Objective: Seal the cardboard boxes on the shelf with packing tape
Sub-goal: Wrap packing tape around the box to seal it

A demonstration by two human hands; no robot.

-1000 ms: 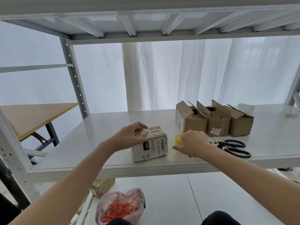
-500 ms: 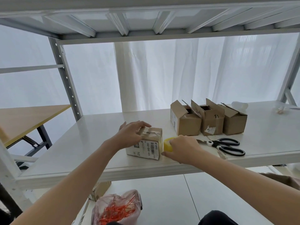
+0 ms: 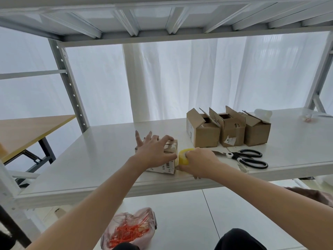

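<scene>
The small box (image 3: 163, 167) being sealed sits near the front edge of the white shelf (image 3: 90, 159), closed, with a barcode label on its near side and what looks like tape already creased over its top. The left hand (image 3: 153, 152) lies flat on that top, fingers (image 3: 165, 139) spread and straight, pressing down instead of gripping. The right hand (image 3: 200, 163) is curled round a yellow tape roll (image 3: 182, 156), which it holds against the box's right end, low by the shelf surface; whether a strip runs from roll to cardboard cannot be made out. Judging by its size and thin walls, this box is probably light and would skid on the smooth shelf under any pull from the tape, so a flat palm on the lid is the sensible hold. Too much weight in the middle could bow the flaps, so pressure is better kept over the edges. The roll is rigid and best held by its rim, leaving the sticky face free. Three open boxes (image 3: 232, 130) stand together further back to the right, flaps up, not yet sealed. Black-handled scissors (image 3: 246, 158) lie just right of the right hand, within easy reach for the cut. A bag (image 3: 129, 230) of orange ties rests on the floor below
</scene>
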